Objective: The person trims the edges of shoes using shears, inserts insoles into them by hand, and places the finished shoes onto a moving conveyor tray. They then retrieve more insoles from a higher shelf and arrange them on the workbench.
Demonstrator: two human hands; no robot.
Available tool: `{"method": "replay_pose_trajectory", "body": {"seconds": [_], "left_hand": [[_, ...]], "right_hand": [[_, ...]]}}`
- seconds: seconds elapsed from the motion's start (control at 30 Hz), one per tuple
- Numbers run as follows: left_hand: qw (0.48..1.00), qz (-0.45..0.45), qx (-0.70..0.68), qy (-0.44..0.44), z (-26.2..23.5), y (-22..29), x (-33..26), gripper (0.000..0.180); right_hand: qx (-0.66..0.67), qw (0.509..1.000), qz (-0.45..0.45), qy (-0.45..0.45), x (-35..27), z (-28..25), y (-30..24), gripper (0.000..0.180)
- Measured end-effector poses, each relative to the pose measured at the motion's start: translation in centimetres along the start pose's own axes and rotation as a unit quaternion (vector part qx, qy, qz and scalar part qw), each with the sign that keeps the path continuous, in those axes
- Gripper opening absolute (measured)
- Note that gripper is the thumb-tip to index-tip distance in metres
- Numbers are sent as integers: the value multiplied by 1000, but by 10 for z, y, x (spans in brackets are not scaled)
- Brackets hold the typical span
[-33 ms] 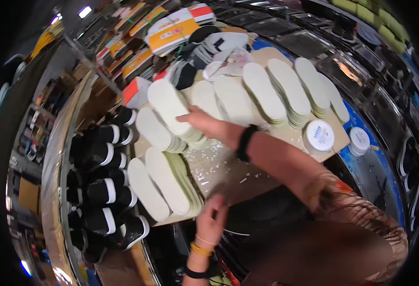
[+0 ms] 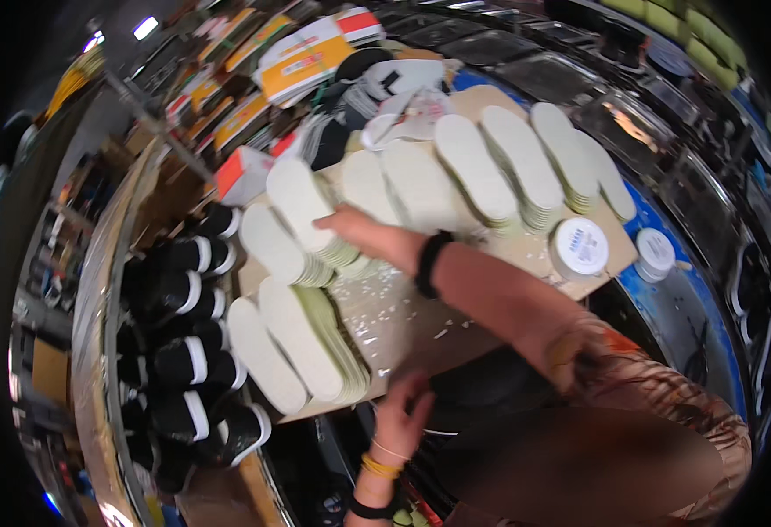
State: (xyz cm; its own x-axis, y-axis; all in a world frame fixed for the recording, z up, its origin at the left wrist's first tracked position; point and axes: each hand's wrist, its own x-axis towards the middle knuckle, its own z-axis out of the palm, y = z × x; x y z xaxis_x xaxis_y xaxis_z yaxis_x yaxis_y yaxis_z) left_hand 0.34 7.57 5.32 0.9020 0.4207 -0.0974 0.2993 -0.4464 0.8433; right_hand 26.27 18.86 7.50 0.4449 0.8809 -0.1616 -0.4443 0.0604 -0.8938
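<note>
My right hand (image 2: 357,230) reaches across the board, its fingers closed on the edge of a stack of white insoles (image 2: 296,198) at the far left. Beside that stack stands another insole stack (image 2: 270,241). Nearer to me lie a thick insole stack (image 2: 302,338) and a flatter insole pile (image 2: 265,356). My left hand (image 2: 403,411) hovers at the board's near edge, fingers loosely bent and a little blurred, with the thumb apart and nothing visible in it. More insoles (image 2: 416,184) lie behind my right forearm, and upright insole stacks (image 2: 478,167) lean in a row to the right.
White scraps dot the board (image 2: 403,321). A round white-lidded tub (image 2: 580,248) stands on its right corner, with another tub (image 2: 655,252) on a blue surface beyond. Black shoes (image 2: 179,360) with white soles fill a rack at left. Boxes (image 2: 306,66) are piled behind.
The view has shifted slightly, moving the board a little left. My right hand stays at the same insole stack, which sits slightly lower against its neighbour. My left hand has moved slightly right and nearer me.
</note>
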Motion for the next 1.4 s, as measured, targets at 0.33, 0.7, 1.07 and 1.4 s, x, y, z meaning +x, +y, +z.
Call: {"method": "replay_pose_trajectory", "body": {"seconds": [0.33, 0.7, 1.07, 1.4], "left_hand": [[967, 60, 237, -72, 98, -58, -22, 28], [929, -81, 353, -75, 119, -44, -10, 42], [921, -94, 378, -7, 124, -72, -6, 32], [978, -84, -159, -103, 135, 12, -30, 29]], "right_hand": [[-309, 863, -398, 31, -141, -7, 32, 63], [-657, 579, 119, 469, -611, -317, -42, 42], [-547, 556, 198, 593, -682, -491, -67, 40], [-368, 627, -198, 657, -643, -365, -121, 34]]}}
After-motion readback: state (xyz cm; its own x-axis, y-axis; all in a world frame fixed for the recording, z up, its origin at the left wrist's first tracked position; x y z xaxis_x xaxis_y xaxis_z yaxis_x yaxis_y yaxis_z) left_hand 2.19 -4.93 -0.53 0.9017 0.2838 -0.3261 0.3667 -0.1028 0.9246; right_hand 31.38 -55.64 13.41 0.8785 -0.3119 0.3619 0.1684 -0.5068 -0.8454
